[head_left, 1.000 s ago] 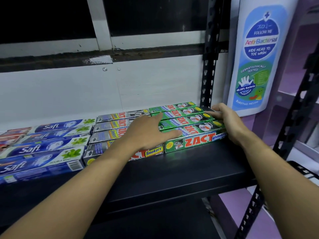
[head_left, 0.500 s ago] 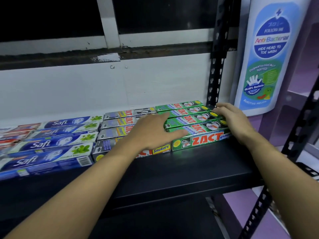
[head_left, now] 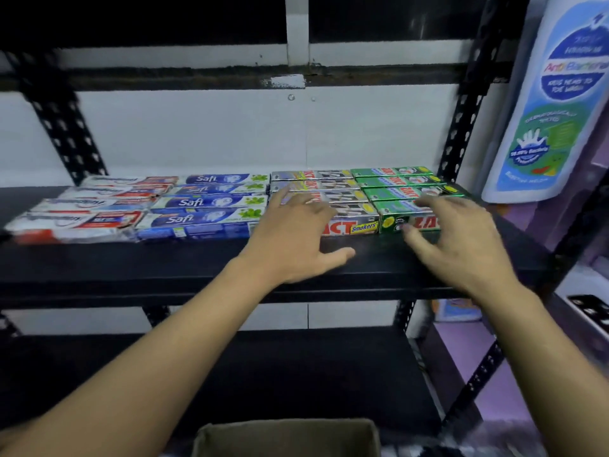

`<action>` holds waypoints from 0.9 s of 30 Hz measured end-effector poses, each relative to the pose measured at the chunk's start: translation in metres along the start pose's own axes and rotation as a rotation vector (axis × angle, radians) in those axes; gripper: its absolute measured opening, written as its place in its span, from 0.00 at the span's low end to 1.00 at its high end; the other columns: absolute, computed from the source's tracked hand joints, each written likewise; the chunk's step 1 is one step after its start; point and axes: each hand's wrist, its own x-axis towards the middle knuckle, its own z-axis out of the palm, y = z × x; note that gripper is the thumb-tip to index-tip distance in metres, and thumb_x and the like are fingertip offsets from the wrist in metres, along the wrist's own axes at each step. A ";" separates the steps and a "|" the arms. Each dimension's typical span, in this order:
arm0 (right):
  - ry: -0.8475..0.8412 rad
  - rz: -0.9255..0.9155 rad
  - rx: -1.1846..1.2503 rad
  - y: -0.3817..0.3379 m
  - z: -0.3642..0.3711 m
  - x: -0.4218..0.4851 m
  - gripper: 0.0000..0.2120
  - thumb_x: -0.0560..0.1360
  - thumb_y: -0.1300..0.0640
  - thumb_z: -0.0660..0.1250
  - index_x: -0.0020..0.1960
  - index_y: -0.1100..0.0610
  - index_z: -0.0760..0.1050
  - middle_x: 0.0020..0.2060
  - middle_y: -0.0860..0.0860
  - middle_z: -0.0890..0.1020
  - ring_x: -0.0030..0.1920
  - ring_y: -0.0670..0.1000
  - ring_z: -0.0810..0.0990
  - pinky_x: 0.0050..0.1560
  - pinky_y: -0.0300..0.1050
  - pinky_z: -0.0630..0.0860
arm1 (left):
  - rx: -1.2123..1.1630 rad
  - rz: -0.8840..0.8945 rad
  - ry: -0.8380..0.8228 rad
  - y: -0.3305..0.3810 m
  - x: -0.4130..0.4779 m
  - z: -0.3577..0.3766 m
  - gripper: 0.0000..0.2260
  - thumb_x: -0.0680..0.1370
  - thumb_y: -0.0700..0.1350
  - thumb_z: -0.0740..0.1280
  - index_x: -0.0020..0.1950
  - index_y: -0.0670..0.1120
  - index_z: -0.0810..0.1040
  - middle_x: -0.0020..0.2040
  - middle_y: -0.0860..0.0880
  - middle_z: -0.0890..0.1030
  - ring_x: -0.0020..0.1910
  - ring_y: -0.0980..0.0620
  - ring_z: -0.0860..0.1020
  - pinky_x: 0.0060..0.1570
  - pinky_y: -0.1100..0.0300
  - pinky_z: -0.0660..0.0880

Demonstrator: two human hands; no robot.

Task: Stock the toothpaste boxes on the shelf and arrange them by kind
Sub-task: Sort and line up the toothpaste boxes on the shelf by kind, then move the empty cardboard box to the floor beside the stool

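Note:
Four groups of toothpaste boxes lie side by side on the black shelf [head_left: 164,258]: red-and-white boxes [head_left: 82,206] at the left, blue Safi boxes [head_left: 211,202], silver Zact Smokers boxes [head_left: 333,188], and green Zact boxes [head_left: 395,181] at the right. My left hand [head_left: 296,239] hovers, fingers spread, over the front of the silver Zact boxes, holding nothing. My right hand [head_left: 454,242] floats with spread fingers over the front green Zact box, thumb near its front face. Both hands are motion-blurred.
Black perforated uprights [head_left: 461,127] frame the shelf. A large white-and-blue body wash sign [head_left: 553,103] hangs at the right. A lower black shelf [head_left: 263,374] sits beneath, and an open cardboard box [head_left: 286,437] stands at the bottom edge.
Both hands have lifted off the Zact boxes and pulled back toward the shelf's front edge. The view has widened and dropped, showing the red-and-white boxes, the lower shelf and the cardboard box.

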 end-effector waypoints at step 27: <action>-0.843 -0.058 -0.114 -0.041 0.194 -0.339 0.22 0.72 0.45 0.65 0.62 0.55 0.72 0.62 0.54 0.76 0.59 0.63 0.74 0.53 0.54 0.76 | -0.041 -0.274 -0.645 -0.002 -0.365 0.261 0.25 0.76 0.60 0.61 0.68 0.47 0.68 0.71 0.47 0.69 0.67 0.43 0.69 0.62 0.47 0.67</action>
